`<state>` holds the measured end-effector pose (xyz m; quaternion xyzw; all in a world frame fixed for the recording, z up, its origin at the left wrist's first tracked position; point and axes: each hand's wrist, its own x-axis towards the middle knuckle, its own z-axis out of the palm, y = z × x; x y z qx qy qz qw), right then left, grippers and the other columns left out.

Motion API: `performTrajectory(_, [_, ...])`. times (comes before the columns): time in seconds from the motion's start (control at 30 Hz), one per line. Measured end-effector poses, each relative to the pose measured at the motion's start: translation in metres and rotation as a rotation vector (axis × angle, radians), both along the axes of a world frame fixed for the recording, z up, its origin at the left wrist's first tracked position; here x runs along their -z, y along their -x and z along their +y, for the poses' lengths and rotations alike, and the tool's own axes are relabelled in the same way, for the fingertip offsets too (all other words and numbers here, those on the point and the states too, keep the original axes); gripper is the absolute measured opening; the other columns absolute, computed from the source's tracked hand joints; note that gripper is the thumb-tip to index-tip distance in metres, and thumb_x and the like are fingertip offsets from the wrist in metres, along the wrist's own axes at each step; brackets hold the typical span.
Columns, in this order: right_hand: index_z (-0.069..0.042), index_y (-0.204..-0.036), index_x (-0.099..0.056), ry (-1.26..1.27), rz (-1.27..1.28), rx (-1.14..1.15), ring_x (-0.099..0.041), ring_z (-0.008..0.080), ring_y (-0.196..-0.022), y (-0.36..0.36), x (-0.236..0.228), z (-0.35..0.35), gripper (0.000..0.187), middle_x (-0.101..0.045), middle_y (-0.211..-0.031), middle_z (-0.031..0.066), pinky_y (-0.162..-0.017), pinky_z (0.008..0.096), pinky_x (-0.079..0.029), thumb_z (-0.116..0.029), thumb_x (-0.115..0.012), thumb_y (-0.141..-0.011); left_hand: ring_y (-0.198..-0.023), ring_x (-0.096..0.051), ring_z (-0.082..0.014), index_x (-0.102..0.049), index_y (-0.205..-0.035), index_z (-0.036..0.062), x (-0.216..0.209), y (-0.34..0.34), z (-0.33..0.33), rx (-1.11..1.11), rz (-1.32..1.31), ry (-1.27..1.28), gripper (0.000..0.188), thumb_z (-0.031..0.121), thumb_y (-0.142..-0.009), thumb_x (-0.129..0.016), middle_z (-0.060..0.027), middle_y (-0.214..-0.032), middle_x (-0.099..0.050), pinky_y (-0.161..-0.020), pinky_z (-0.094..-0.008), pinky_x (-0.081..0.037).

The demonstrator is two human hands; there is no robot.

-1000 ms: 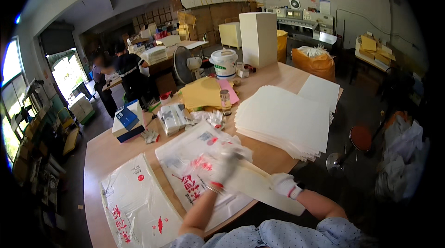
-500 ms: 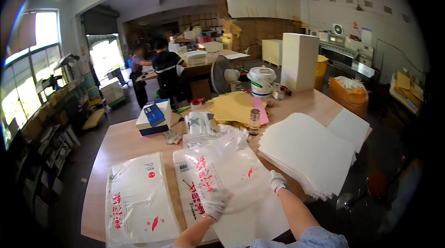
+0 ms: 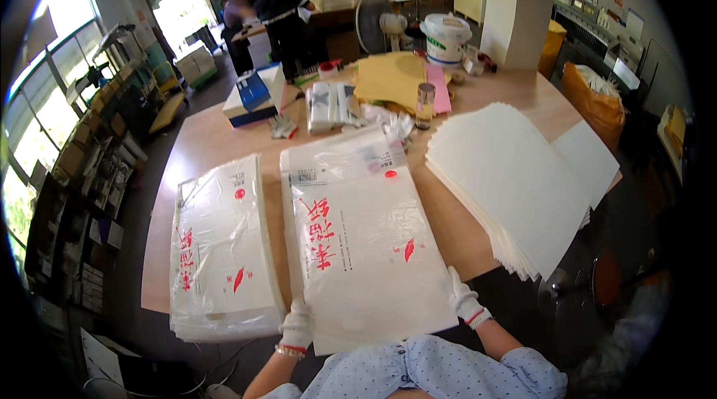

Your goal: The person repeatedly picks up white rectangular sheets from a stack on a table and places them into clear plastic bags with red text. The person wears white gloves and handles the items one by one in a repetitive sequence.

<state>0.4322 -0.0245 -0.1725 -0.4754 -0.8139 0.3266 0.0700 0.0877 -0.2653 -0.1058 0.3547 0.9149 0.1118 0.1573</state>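
Note:
A clear plastic bag with red print [image 3: 358, 227] lies flat in front of me, with white sheets in or beneath it; I cannot tell which. At its near left edge my left hand [image 3: 297, 326], in a white knitted glove, is closed on the bag's side. My right hand [image 3: 466, 302], gloved too, grips the near right edge, its fingers partly hidden. To the left rests a thick stack of similar printed bags [image 3: 224, 250]. On the right, a fanned stack of white paper [image 3: 515, 182] reaches past the table edge.
Beyond the bag are a spare glove [image 3: 283, 127], a small jar [image 3: 424, 106], yellow paper [image 3: 390, 78], a boxed item [image 3: 254, 94] and a white bucket [image 3: 445, 39]. A tall white block [image 3: 515, 18] stands back right. Two people work at a farther table near a fan [image 3: 375, 22].
The bag, crumpled and lifted at its far end before, now lies smooth. My hands have moved apart and nearer to me, to its two sides. The view has tilted down.

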Motion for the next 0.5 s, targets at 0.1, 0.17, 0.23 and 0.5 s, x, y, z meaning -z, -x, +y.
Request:
performTrajectory(0.1, [-0.004, -0.128, -0.04, 0.054, 0.15, 0.059, -0.059, 0.0411, -0.086, -0.036, -0.052, -0.059, 0.048, -0.06, -0.095, 0.0267, -0.073, 0.0485, -0.045, -0.034, -0.044, -0.09, -0.072, -0.061, -0.0419, -0.042, -0.095, 0.0059, -0.025, -0.053, -0.055, 0.031, -0.077, 0.088, 0.022, 0.025, -0.087, -0.048, -0.0217, -0.085, -0.061, -0.057, -0.0545, -0.046])
performTrajectory(0.17, [-0.006, -0.12, -0.049, 0.144, 0.187, 0.055, -0.059, 0.0389, -0.09, -0.063, -0.038, -0.088, 0.043, -0.06, -0.099, 0.0243, -0.077, 0.0453, -0.045, -0.036, -0.041, -0.09, -0.076, -0.06, -0.0431, -0.043, -0.095, 0.0059, -0.018, -0.073, -0.089, 0.118, -0.142, 0.06, 0.021, 0.022, -0.084, -0.051, -0.0222, -0.084, -0.06, -0.06, -0.0559, -0.045])
performTrajectory(0.23, [-0.007, -0.11, -0.057, 0.198, 0.11, -0.005, -0.059, 0.0374, -0.09, -0.093, 0.003, -0.114, 0.038, -0.059, -0.101, 0.0225, -0.079, 0.0427, -0.046, -0.034, -0.039, -0.09, -0.075, -0.059, -0.0416, -0.045, -0.09, 0.0044, 0.026, -0.068, -0.112, 0.045, -0.384, -0.034, 0.018, 0.016, -0.079, -0.053, -0.0214, -0.082, -0.059, -0.061, -0.0516, -0.046])
performTrajectory(0.5, [-0.007, -0.087, -0.062, 0.127, -0.275, -0.108, -0.06, 0.0365, -0.083, -0.027, -0.026, -0.057, 0.036, -0.062, -0.092, 0.0188, -0.071, 0.0472, -0.047, -0.038, -0.043, -0.084, -0.059, -0.051, -0.0246, -0.044, -0.075, 0.0028, 0.096, -0.058, -0.094, -0.332, -0.204, -0.48, 0.006, 0.002, -0.078, -0.049, -0.0115, -0.063, -0.048, -0.054, -0.0384, -0.039])
